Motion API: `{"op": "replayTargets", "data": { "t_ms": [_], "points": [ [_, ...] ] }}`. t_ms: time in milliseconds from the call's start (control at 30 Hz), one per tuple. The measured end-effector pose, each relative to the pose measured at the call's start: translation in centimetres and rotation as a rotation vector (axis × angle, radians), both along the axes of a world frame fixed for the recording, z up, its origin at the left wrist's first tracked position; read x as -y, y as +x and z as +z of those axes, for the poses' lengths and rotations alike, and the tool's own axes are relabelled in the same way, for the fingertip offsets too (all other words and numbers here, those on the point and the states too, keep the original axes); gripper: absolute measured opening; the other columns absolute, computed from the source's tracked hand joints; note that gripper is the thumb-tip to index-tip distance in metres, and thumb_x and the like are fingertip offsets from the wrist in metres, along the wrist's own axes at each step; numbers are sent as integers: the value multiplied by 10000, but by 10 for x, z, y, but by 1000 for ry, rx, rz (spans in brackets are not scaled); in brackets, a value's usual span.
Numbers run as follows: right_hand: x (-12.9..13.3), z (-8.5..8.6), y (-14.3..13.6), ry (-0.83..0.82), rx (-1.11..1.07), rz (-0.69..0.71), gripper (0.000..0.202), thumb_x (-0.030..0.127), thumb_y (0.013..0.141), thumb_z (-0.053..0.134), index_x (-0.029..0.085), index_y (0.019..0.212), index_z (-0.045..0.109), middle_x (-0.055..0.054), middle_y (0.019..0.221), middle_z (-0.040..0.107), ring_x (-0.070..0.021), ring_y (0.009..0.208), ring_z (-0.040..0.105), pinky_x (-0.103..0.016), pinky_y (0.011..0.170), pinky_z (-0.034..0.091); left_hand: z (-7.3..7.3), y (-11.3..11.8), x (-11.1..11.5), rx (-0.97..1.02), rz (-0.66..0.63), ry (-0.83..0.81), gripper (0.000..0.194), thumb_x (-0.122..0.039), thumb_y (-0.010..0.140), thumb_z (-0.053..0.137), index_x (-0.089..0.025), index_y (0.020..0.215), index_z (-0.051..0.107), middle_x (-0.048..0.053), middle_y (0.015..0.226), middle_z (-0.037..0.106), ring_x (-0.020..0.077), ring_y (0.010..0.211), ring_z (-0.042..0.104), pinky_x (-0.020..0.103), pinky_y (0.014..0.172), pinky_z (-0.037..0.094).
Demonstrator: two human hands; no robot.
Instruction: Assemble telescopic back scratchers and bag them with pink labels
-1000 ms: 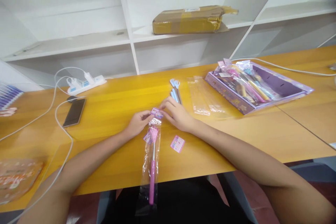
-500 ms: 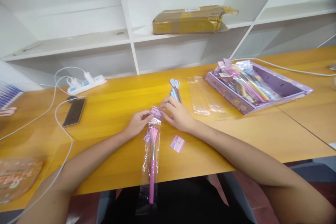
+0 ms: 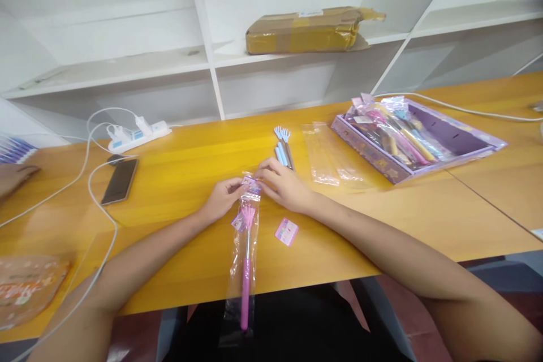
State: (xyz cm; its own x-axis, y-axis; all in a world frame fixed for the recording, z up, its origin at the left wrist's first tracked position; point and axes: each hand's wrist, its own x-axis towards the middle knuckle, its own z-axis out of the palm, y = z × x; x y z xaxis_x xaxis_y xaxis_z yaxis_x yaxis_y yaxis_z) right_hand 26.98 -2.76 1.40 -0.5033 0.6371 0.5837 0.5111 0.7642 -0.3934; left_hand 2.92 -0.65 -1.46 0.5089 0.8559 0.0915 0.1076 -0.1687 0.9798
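Note:
A pink back scratcher (image 3: 245, 283) lies inside a clear plastic bag (image 3: 233, 294), its claw toward the shelf and its handle past the table's front edge. At the bag's top is a small printed card (image 3: 251, 185). My left hand (image 3: 224, 198) pinches the card's left side, while my right hand (image 3: 282, 184) has its fingers closed at the right side. Another card (image 3: 287, 232) lies flat to the right of the bag. Just beyond my right hand lie blue and brown back scratchers (image 3: 281, 147), partly hidden by it.
A purple display box (image 3: 462, 153) holds several bagged back scratchers. Empty clear bags (image 3: 324, 161) lie beside it. On the left are a phone (image 3: 121, 181), a power strip (image 3: 142, 137) and white cables; another person's hand (image 3: 17, 178) rests at the far left. A taped parcel (image 3: 303, 34) sits on the shelf.
Another person's hand has come in at the far left edge, over the pink pieces there. My hands stay at the bag's top, with only slight finger movement.

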Motion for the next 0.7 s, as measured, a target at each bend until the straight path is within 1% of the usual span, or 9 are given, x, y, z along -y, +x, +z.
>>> {"op": "replayTargets", "data": {
  "t_ms": [133, 300, 433, 600, 700],
  "points": [
    [-1, 0, 0, -15, 19, 1, 209, 262, 1069, 512, 258, 1229, 646, -112, 1189, 599, -253, 1063, 634, -438, 924, 576, -1, -1, 0, -10, 8, -10, 382, -493, 944, 707, -159, 1114, 785, 84, 1092, 798, 220, 934, 726, 321, 863, 553],
    [0, -2, -2, -45, 19, 38, 233, 247, 1080, 482, 253, 1231, 659, -112, 1209, 595, -244, 1057, 637, -443, 929, 578, 6, -1, 1, -35, 16, 47, 415, -529, 981, 637, -159, 1078, 798, 72, 1066, 798, 235, 994, 711, 329, 934, 523],
    [2, -3, -3, -91, -7, 74, 241, 233, 1073, 488, 267, 1247, 651, -104, 1221, 589, -242, 1083, 633, -445, 955, 580, 10, -1, 2, -44, 24, 60, 439, -548, 988, 613, -154, 1037, 800, 63, 1021, 795, 235, 969, 700, 323, 912, 515],
    [5, 2, -2, -114, -70, 93, 230, 197, 1044, 508, 256, 1215, 651, -106, 1226, 581, -255, 1129, 619, -467, 995, 568, 10, 0, 3, -38, 29, 47, 435, -540, 985, 622, -142, 1031, 791, 67, 1013, 789, 226, 954, 697, 303, 892, 507],
    [6, 3, -4, -141, -127, 141, 227, 185, 1036, 515, 252, 1201, 655, -100, 1199, 577, -251, 1145, 604, -476, 1028, 549, 8, -1, 2, -41, 15, 53, 434, -534, 989, 619, -138, 1048, 786, 70, 1035, 786, 226, 977, 696, 301, 904, 505]
  ]
}}
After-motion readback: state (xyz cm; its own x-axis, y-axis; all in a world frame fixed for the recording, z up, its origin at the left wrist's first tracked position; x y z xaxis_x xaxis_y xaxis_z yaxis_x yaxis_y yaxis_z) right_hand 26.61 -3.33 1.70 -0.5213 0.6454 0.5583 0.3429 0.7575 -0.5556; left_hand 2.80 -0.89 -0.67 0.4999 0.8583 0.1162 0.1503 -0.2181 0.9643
